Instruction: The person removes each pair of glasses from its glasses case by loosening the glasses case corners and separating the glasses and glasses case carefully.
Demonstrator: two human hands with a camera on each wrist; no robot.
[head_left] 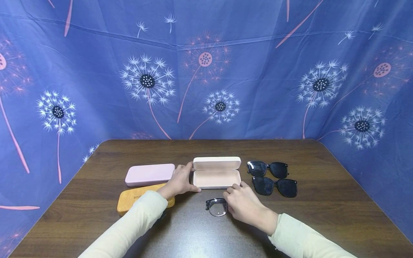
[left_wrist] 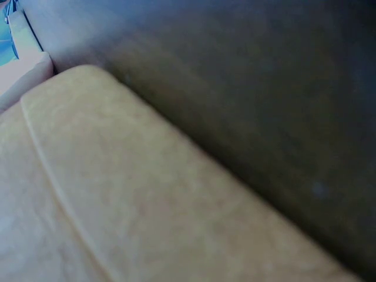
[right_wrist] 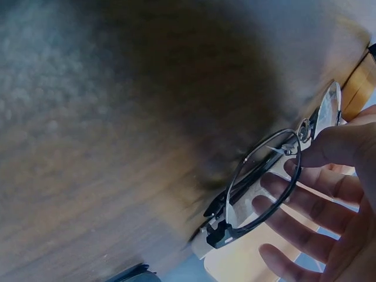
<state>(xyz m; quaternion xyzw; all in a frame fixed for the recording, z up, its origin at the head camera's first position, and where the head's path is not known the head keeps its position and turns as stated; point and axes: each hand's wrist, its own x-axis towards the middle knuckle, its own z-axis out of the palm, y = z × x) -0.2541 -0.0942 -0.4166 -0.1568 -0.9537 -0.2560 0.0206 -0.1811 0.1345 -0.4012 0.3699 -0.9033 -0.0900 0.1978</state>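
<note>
An open glasses case (head_left: pixel 217 178), pale outside with a light pink lining, lies at the table's middle. My left hand (head_left: pixel 180 181) holds its left end, thumb at the front corner and fingers by the back. Just in front of the case, my right hand (head_left: pixel 243 205) pinches black-rimmed eyeglasses (head_left: pixel 217 207) with clear lenses. In the right wrist view the thumb and index finger of that hand (right_wrist: pixel 335 188) meet at the bridge of the eyeglasses (right_wrist: pixel 235 182), and the other fingers spread behind a lens. Part of the frame is hidden from the head view.
Left of the open case lie a closed pink case (head_left: pixel 150 174) and a yellow-orange case (head_left: pixel 129 200), partly beneath my left forearm. Two pairs of black sunglasses, an upper pair (head_left: pixel 278 170) and a lower pair (head_left: pixel 286 187), lie at the right. A blue patterned cloth (head_left: pixel 258 79) hangs behind the table.
</note>
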